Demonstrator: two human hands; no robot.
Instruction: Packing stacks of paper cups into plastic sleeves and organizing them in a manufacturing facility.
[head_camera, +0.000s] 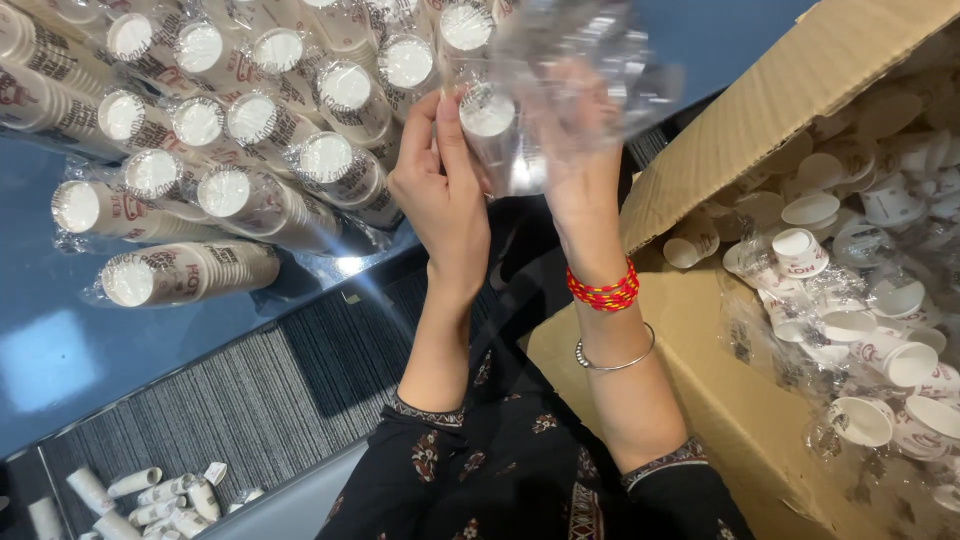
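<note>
Between both hands (440, 190) (580, 150), a wrapped cup stack (495, 130).

Lighting: bright, even, from overhead. Glare: a white patch on the blue worktop (60, 350) at lower left, a smaller hot spot near its front edge; sparkle on the clear plastic sleeve (585, 60) at top centre. Blur: sleeve and right hand (580, 160) smeared by motion. Shadows: soft, dark beneath the worktop edge. Focus: cardboard box (780, 110) contents slightly soft.
</note>
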